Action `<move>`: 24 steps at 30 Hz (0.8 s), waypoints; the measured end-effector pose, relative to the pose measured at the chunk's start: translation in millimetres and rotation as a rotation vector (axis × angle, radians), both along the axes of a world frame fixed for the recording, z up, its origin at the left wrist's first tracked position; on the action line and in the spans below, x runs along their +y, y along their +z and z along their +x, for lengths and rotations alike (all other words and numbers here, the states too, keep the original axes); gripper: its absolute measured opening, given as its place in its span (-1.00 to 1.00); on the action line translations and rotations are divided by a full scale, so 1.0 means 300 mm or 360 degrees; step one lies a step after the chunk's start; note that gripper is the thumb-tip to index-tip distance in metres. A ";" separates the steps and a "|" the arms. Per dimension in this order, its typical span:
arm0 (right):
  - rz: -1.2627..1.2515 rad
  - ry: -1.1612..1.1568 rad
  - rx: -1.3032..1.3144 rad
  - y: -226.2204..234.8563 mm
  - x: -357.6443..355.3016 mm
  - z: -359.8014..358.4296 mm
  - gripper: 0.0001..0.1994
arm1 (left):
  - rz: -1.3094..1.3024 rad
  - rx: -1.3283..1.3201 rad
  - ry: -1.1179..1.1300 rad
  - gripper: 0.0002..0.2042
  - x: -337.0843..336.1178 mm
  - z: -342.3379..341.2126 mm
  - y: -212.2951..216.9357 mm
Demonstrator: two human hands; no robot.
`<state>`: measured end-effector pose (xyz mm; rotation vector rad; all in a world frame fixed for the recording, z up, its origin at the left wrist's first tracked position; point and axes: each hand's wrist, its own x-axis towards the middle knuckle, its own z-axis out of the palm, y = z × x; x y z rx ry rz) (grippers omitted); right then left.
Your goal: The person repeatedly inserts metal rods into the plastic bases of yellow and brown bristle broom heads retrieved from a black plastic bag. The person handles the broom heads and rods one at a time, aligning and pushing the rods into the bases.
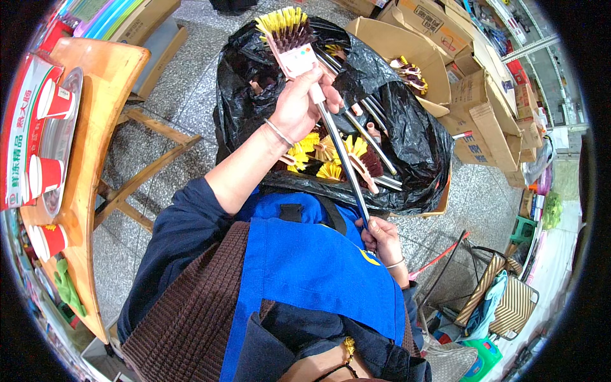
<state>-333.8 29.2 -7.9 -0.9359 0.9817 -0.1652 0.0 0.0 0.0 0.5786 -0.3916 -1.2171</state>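
Note:
A scrub brush (298, 62) with yellow and dark brown bristles, a pale pink head and a long silver handle is held slantwise before me. My left hand (304, 102) is closed round its neck, just below the head. Lower down, at the apron, my right hand (382, 239) closes round the handle's lower end. Beneath the brush a large black plastic bag (407, 121) gapes open. Inside it lie several metal rods (372, 145) and brush heads (330, 170) with yellow or dark bristles, partly hidden by the bag's folds.
Cardboard boxes (480, 118) stand at the back right, and one open carton (398, 44) holds more brush heads. On the left is a wooden table (95, 127) with red paper cups (57, 100) on it. A folded trolley (509, 305) stands at the lower right.

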 end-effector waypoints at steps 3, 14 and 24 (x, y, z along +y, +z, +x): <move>0.0233 0.0030 -0.0106 -0.006 -0.014 -0.007 -0.62 | -0.0138 -0.0008 -0.0068 -0.72 0.006 0.006 0.019; -0.2472 0.0040 0.0993 0.076 -0.043 0.023 -0.80 | 0.0110 0.0576 0.0088 -0.56 -0.049 0.024 -0.022; -0.2754 0.0003 0.1197 0.057 -0.039 0.029 -0.79 | 0.0116 0.0414 0.0152 -0.54 -0.047 0.017 -0.023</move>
